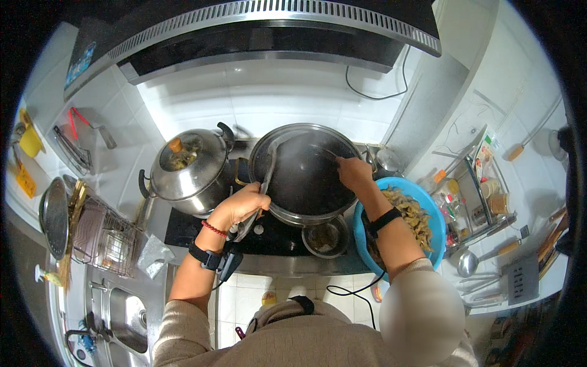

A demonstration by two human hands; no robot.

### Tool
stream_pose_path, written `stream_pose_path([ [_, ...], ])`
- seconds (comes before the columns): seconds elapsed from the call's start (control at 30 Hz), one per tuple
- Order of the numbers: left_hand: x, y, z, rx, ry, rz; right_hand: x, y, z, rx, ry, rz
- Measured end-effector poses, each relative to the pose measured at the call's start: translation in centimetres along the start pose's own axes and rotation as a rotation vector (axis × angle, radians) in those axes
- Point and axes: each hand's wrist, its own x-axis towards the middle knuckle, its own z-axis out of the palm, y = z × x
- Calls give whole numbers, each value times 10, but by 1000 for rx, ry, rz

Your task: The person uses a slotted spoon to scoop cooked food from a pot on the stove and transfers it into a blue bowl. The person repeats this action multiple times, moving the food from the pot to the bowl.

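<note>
A wide dark pan [305, 183] with a metal rim stands on the black gas hob [183, 229], and steam rises from it. My left hand [247, 202] grips a long metal utensil [271, 165], perhaps a ladle or spatula, at the pan's near left rim; its far end reaches into the pan. My right hand [355, 174] is closed at the pan's right side, seemingly on a thin dark handle that the steam partly hides. Below that forearm is a blue plastic basin [438, 206] of brownish-yellow food pieces [408, 206]. A small metal bowl [324, 238] sits against the pan's near side.
Left of the pan stands a lidded steel pot [192, 169] with black handles. A range hood [275, 41] hangs overhead. Farther left are a dish rack [107, 238] and a steel sink [128, 316]. A condiment rack [486, 202] and a hanging ladle [467, 263] are at right.
</note>
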Motion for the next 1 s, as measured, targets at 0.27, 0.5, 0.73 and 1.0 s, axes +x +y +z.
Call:
stream_pose_path([
  [0.27, 19, 6, 2, 103, -88, -116, 11, 31, -3, -49, -98, -59],
  [0.5, -2, 19, -9, 23, -271, -272, 16, 65, -47, 136, -561, -8],
  [0.73, -26, 37, -21, -202, -401, -432, 4, 77, -69, 608, -969, 314],
  [1.0, -32, 20, -29, -496, -447, -563, -25, 74, -33, 1146, -1113, 467],
])
